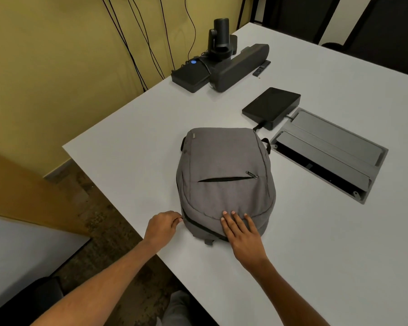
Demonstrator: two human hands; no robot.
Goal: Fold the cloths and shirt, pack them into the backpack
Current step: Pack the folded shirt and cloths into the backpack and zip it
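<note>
There is a single view, from a wide-angle camera worn on the person's head, looking forward and steeply down across the white tabletop (292,243). It sits close above the near edge: both forearms enter from the bottom of the frame and reach up toward the grey backpack (224,180), which lies near the centre. Beyond the backpack the view takes in the conference camera (219,36) at the far edge against the yellow wall (57,55). To the left of the backpack it looks past the tabletop's edge down to the floor (99,220). Straight lines bow near the borders.
</note>
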